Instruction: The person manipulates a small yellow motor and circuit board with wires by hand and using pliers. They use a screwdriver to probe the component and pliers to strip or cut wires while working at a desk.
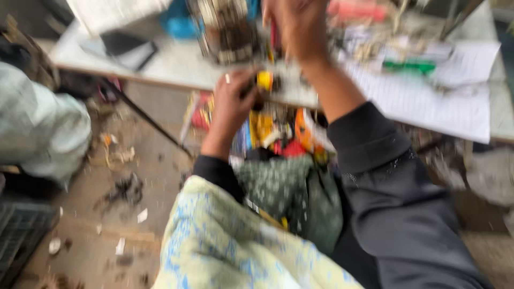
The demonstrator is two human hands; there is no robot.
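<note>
I am looking down on a badly blurred view, so I take the pale worktable (176, 67) as my anchor for everything. My left hand (231, 103) sits at the table's near edge with its fingers curled around a small yellow and black part (264, 81), which it holds right at that edge; the grip looks closed, though the blur hides how the fingertips sit. My right hand (295, 27) is farther in over the table, raised above the yellow part, fingers bunched narrow around what seems a slim red tool (274, 36); I cannot tell its tip or exactly how it is pinched. Just beyond the left hand, on the table, stands a dark metal assembly (231, 32) of wound or stacked parts. Toward the table's right end lie white lined sheets (428, 96) with a green-handled tool (409, 66) on them. Below the table edge a heap of coloured packets and bits (273, 131) shows between my forearms, and the floor (107, 214) to the left carries scraps. I judge the step in hand to be working on the small part with the tool while the left hand steadies it; the next move calls for a still grip and a careful meeting of tool and part.
</note>
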